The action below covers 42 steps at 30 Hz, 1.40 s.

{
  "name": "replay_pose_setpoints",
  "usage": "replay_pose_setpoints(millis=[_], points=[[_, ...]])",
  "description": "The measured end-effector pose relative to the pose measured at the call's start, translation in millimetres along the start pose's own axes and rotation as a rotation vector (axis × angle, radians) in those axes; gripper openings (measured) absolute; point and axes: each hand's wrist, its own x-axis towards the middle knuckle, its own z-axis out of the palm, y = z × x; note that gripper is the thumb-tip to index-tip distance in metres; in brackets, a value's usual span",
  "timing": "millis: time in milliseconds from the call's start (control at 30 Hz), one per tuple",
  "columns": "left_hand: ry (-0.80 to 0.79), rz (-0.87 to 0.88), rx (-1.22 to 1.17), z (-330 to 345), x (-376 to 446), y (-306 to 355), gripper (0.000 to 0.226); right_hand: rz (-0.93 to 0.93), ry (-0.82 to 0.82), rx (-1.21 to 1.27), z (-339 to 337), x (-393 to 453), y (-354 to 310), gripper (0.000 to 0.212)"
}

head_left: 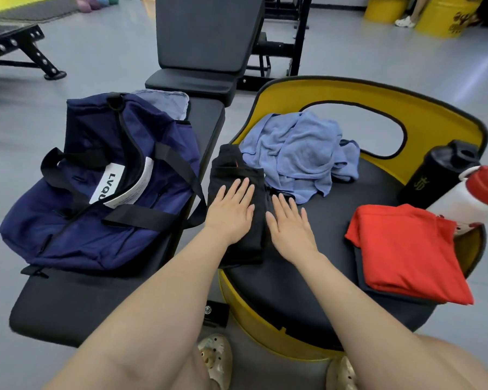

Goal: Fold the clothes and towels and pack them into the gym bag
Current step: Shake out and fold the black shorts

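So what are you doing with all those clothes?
A person is folding gym clothes on a round black and yellow seat. The left hand lies flat on a folded black garment, and the right hand is flat beside it. A red shirt is already folded, a blue towel is still crumpled, and the navy gym bag waits on the bench.

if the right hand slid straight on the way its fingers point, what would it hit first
Probably the crumpled blue towel. The right hand lies flat on the black seat pad, fingers pointing away from the person toward the towel's near edge; only bare pad seems to lie between, though depth is hard to judge.
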Motion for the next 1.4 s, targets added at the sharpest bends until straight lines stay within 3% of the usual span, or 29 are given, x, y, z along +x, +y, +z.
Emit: replay_pose_setpoints(millis=[300,767,1033,1400], points=[[0.005,0.163,-0.005,-6,7,66,0.054,0.094,0.133,-0.098,-38,-30,69,0.055],[-0.011,0.418,-0.044,9,29,203,0.054,0.302,0.212,-0.12,-70,-78,175,0.054],[-0.042,0.424,-0.143,22,39,247,0.055,0.351,0.211,-0.167,-71,-96,209,0.055],[-0.088,0.388,-0.179,34,39,249,0.055,0.33,0.153,0.108,-54,-95,212,0.056]])
